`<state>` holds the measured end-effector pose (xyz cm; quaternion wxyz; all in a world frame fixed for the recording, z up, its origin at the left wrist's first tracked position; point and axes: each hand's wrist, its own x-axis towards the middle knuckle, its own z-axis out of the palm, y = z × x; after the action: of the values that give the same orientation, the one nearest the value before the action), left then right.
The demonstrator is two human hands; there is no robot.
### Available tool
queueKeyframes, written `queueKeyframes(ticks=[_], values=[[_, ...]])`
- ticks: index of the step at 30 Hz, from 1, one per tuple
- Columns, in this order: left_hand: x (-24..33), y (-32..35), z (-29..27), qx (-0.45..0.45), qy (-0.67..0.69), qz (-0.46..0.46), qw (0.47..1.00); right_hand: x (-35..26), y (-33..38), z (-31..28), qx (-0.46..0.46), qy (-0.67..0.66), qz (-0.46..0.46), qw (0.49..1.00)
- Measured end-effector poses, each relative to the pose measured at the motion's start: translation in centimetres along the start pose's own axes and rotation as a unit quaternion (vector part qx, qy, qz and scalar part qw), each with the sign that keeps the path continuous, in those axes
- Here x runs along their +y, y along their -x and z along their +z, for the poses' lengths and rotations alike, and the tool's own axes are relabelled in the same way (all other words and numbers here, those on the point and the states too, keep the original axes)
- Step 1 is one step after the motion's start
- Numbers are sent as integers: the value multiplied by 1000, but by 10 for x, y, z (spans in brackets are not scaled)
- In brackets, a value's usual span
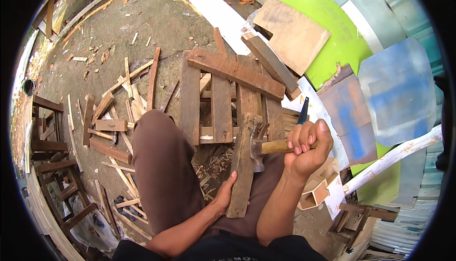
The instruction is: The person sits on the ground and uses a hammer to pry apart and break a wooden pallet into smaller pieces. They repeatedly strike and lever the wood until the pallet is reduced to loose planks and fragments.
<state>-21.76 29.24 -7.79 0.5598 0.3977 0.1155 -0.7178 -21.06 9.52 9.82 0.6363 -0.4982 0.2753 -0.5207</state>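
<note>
A seated person's two hands at work on weathered timber, seen from above. The left hand point(224, 195) is clamped on the lower left edge of a short plank point(241, 180), its thumb along that edge; the fingers behind the wood are hidden. The plank stands slightly tilted between the knees of the brown trousers point(164, 156), its upper end near a low slatted counter point(221, 113). The right hand point(308, 146) is closed around the wooden handle of a hammer point(268, 147), whose metal head lies at the plank's right side; whether the two touch cannot be told. Just above the right hand projects a dark tool handle point(303, 111). Across the counter's slats rests a thick brown beam point(236, 73), and a second beam point(270, 64) lies obliquely near its right end. To the left, loose wood offcuts point(110, 148) are scattered over the ground point(142, 33), with wooden frames point(47, 144) beyond them. To the right appear a plywood panel point(292, 35), a lime-green sheet point(327, 23), a blue-smeared sheet point(396, 90) and, below the right hand, a small open wooden box point(309, 200).
</note>
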Motion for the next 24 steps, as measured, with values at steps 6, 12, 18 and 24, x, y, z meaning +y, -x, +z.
queueKeyframes(ticks=[6, 12, 18, 24], values=[[-4, 3, -2, -6, -6, 22, 1000, -1, 14, -9, -11, -27, -43, 999], [-6, 5, -4, -6, -21, 35, 999, 0, 28, -18, -20, -72, -69, 995], [-11, 5, 0, 14, -33, 58, 998, -1, 39, -26, -31, -84, -84, 992], [-9, 4, 0, 23, -36, 62, 997, 1, 48, -35, -45, -110, -105, 987]])
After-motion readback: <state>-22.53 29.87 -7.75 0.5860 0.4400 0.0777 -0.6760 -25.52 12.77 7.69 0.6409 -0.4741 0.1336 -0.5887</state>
